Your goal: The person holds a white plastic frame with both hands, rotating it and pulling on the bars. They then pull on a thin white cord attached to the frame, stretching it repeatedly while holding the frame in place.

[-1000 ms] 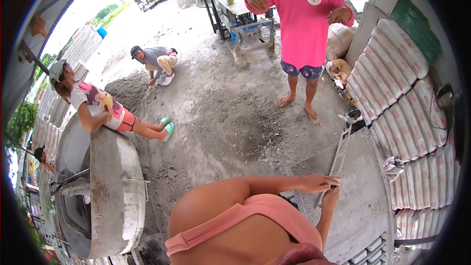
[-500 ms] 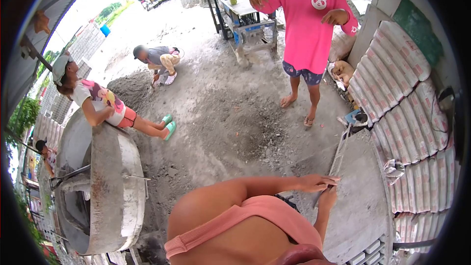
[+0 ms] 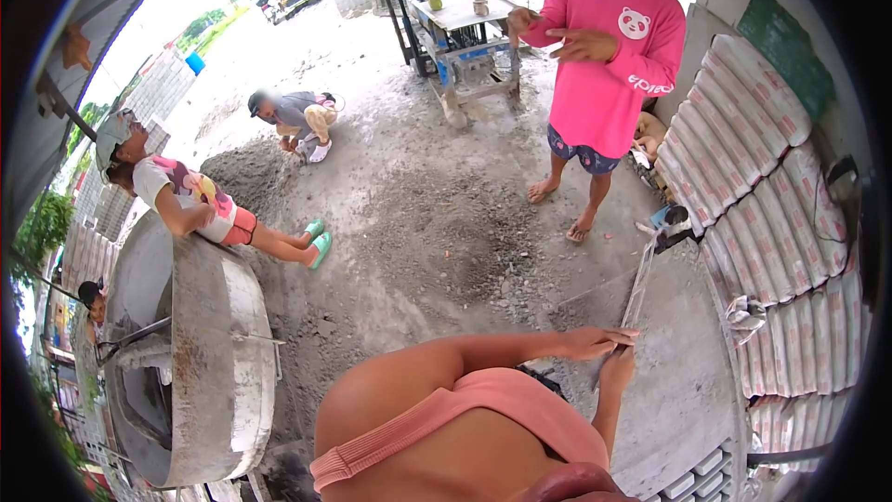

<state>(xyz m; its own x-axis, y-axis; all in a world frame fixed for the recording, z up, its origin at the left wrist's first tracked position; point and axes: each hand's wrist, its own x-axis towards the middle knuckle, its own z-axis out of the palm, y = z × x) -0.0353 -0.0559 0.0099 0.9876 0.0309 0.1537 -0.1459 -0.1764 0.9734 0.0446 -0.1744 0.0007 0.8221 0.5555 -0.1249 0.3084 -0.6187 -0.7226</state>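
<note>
My left hand point(image 3: 593, 342) lies with its fingers stretched out over the top of a long grey bar point(image 3: 639, 293). Just below it, my right hand point(image 3: 614, 373) is closed around the near part of that bar, its fingers partly hidden under the left. The bar slants away along the edge of a smooth grey slab point(image 3: 683, 344). At its far end sits a small bluish container point(image 3: 667, 217).
A large mixer drum point(image 3: 223, 353) stands left, with a person point(image 3: 200, 195) leaning on it. Gravel point(image 3: 446, 246) is heaped ahead, near a standing person in pink point(image 3: 595, 84). Someone crouches point(image 3: 302, 116) farther back. Stacked sacks point(image 3: 771, 232) line the right; grey blocks point(image 3: 701, 482) lie below.
The person in pink has shifted right and brought both hands together before the chest. A cup now shows on the machine table behind. My hands stay almost in place.
</note>
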